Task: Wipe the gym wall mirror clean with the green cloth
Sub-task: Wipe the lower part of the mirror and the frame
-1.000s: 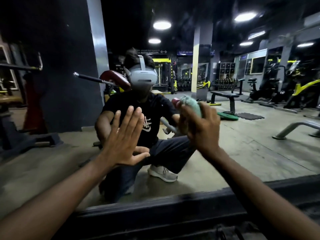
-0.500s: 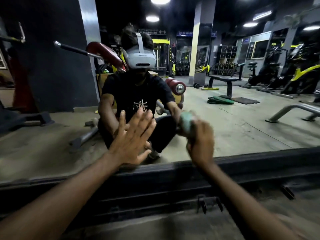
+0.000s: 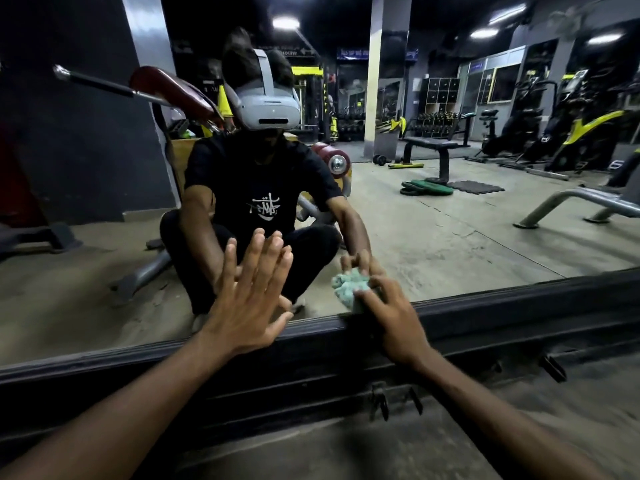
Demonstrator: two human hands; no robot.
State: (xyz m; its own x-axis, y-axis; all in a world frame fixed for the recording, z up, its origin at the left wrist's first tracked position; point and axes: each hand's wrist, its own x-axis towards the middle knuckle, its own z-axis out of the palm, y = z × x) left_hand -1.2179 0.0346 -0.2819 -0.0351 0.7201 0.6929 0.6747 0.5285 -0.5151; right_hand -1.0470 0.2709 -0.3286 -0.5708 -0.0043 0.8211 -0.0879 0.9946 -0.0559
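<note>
So, right hand grips the cloth at the mirror bottom edge, left hand flat, fingers straight. Mid-wipe I'd guess; can't tell what's clean.

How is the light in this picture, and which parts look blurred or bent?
Head view: dim room, with ceiling lamps reflected in the mirror blown out; the right hand gripping the green cloth and the near floor are motion-smeared; the wide lens makes the grey pillar lean.
</note>
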